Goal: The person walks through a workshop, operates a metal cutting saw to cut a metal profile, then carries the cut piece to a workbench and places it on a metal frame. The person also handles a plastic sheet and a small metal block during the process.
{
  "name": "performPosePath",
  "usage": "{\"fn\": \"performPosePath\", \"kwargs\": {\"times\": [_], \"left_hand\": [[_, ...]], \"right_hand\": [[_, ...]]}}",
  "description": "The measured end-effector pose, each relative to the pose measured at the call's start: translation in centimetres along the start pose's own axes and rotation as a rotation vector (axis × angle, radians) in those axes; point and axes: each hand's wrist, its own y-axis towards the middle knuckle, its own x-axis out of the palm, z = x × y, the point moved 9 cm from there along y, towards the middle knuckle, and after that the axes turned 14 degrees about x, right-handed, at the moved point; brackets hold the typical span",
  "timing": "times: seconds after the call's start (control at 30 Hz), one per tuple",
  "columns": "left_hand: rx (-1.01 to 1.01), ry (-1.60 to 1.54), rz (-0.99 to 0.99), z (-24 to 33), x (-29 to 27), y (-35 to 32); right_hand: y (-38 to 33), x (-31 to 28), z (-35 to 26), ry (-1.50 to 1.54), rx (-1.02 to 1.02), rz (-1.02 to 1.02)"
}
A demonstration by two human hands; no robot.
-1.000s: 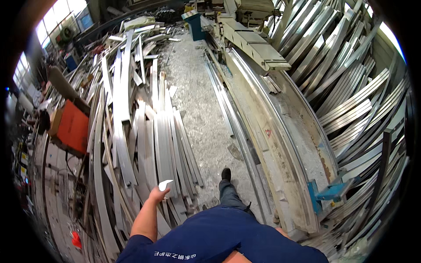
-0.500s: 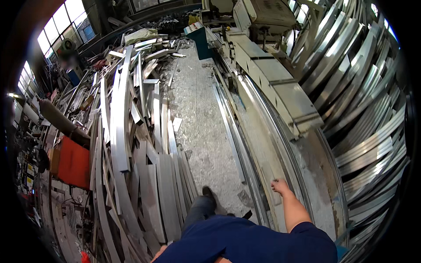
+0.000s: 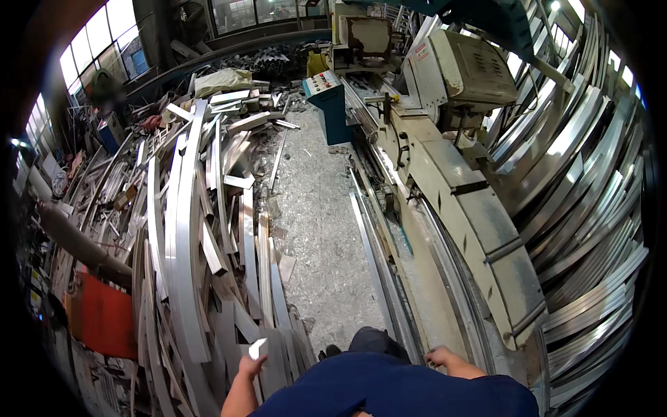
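My left hand [image 3: 253, 365] is raised low in the view, its fingers closed on a small, flat-looking white piece [image 3: 258, 348]; I cannot tell whether it is paper or metal. Below and beside it lie long grey metal profiles [image 3: 185, 278]. On the other side, my right hand [image 3: 436, 357] hangs with curled fingers and nothing visible in them. It appears above the long rails [image 3: 445, 267] running along the machine bed, apparently not touching them.
A long beige machine [image 3: 472, 208] stands on the right, with a teal control stand [image 3: 332, 115] farther ahead. Aluminium profiles [image 3: 590, 201] are stacked at the far right. The grey floor aisle [image 3: 316, 229] runs between scrap and machine. An orange-red panel [image 3: 105, 316] stands left.
My left hand has come up into view with the white piece. My right hand has drawn back closer to my body. The view has shifted, bringing more of the machine in.
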Motion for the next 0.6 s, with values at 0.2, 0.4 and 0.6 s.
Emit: {"fn": "performPosePath", "kwargs": {"times": [0.2,0.4,0.6], "left_hand": [[0.274,0.079,0.08,15.7,-5.1,17.7],[-0.11,0.196,-0.012,15.5,-3.0,23.6],[-0.417,0.037,-0.123,17.8,1.3,28.8]], "right_hand": [[12.8,-9.2,-7.3,0.308,0.259,0.013],[21.0,-22.9,-30.6,-0.067,-0.102,0.107],[22.5,-47.3,-60.0,0.001,-0.445,0.543]]}}
